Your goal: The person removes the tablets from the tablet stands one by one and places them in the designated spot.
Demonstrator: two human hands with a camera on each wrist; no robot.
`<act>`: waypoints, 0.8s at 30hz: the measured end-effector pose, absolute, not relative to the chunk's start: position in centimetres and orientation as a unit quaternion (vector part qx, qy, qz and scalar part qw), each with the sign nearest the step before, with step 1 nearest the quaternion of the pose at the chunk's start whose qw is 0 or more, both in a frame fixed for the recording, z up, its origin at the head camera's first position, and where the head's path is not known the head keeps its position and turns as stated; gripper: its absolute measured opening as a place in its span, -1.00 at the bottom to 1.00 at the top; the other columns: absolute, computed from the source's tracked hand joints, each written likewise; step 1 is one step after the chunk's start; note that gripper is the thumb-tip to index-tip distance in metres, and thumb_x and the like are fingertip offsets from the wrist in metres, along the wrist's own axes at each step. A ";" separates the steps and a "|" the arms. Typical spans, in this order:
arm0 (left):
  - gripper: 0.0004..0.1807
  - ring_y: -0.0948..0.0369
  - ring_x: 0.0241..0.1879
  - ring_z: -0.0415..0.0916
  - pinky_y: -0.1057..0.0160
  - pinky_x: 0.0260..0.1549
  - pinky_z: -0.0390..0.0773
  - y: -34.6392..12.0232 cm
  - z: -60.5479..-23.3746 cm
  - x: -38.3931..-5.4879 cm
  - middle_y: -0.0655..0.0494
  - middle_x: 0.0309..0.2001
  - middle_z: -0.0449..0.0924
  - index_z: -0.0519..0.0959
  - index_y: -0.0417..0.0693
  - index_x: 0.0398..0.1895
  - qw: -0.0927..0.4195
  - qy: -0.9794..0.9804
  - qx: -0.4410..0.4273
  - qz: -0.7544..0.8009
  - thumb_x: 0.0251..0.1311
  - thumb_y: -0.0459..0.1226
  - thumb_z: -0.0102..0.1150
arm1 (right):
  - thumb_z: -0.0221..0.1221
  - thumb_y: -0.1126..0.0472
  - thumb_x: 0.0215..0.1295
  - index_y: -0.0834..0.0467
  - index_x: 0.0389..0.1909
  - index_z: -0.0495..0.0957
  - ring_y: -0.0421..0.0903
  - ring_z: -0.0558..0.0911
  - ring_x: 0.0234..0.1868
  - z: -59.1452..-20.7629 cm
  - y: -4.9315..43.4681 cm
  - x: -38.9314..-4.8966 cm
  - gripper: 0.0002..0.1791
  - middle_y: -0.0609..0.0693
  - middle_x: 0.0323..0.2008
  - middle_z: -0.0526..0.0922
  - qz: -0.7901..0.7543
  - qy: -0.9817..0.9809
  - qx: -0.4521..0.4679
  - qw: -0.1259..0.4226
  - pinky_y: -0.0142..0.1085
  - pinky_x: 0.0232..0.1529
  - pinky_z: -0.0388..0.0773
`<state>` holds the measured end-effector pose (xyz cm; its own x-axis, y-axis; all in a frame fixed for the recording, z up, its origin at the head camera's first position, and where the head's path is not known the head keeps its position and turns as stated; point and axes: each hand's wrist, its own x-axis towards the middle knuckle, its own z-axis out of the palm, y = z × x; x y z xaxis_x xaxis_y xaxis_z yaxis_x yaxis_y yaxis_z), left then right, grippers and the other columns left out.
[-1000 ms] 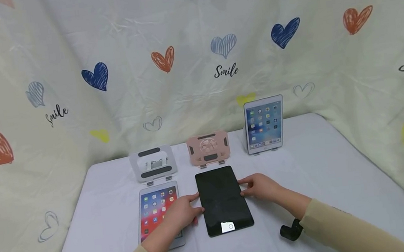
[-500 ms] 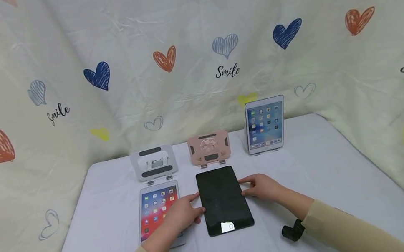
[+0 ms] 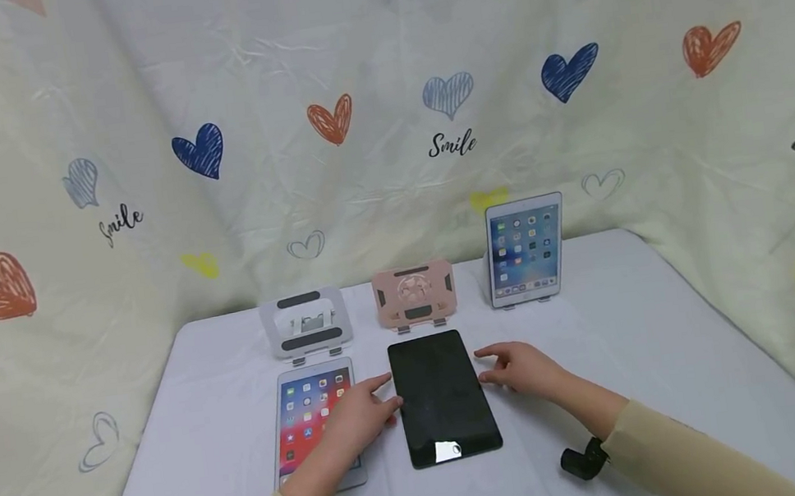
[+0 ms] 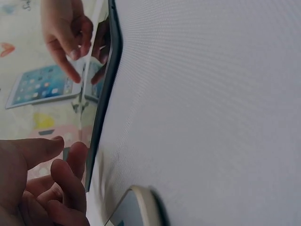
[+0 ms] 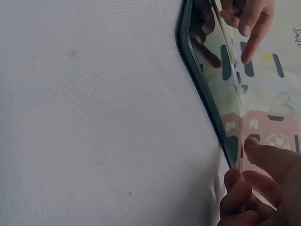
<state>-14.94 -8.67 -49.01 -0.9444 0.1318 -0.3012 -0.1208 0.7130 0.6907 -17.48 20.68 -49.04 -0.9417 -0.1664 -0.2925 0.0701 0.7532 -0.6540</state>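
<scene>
A black tablet (image 3: 442,400) with a dark screen lies flat on the white-covered table. My left hand (image 3: 355,419) is at its left edge, index finger and thumb extended; whether they touch it I cannot tell. Off the right edge, a small gap away, my right hand (image 3: 524,369) has its fingers loosely bent and holds nothing. Beneath the left hand and forearm lies a white tablet (image 3: 297,434) with a lit red and blue screen, partly covered. Behind them stand a pink tablet stand (image 3: 388,292) and a grey tablet stand (image 3: 311,340).
At the back right, another white tablet (image 3: 527,248) leans upright on a stand, its screen lit. A cloth backdrop (image 3: 390,191) with printed hearts hangs behind the table (image 3: 636,310). Black wrist mounts (image 3: 583,461) stick out below both forearms.
The right fingers have come off the black tablet's right edge and moved slightly right. Left fingers have shifted slightly upward along the left edge. The tablet stays in place; the head view tilts a little.
</scene>
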 end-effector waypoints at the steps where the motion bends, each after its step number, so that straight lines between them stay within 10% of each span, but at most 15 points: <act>1: -0.34 0.14 -0.61 0.50 0.27 -0.60 0.41 -8.7 -49.0 -14.9 0.13 -0.57 0.59 0.42 0.13 0.40 0.164 0.910 0.004 0.380 0.22 -0.03 0.33 | 0.35 0.11 0.24 0.08 0.23 0.57 -0.11 0.48 -0.55 -49.1 20.7 -17.4 -0.48 -0.04 -0.51 0.54 -0.352 0.920 -0.026 0.170 -0.29 -0.49 0.41; 24: -0.43 0.20 -0.51 0.45 0.27 -0.56 0.47 -6.0 -47.8 -15.9 0.21 -0.20 0.62 0.49 0.18 0.35 0.095 0.908 0.018 0.408 0.26 -0.03 0.28 | 0.32 0.08 0.28 0.13 0.18 0.59 -0.12 0.54 -0.47 -48.0 22.5 -18.0 -0.53 -0.05 -0.32 0.62 -0.351 0.928 -0.044 0.120 -0.26 -0.42 0.47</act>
<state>-15.87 -6.04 -47.83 -0.9811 0.1105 -0.1586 -0.0450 0.6671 0.7436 -18.00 22.55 -48.05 -0.9675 -0.1658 -0.1911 0.0022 0.7497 -0.6617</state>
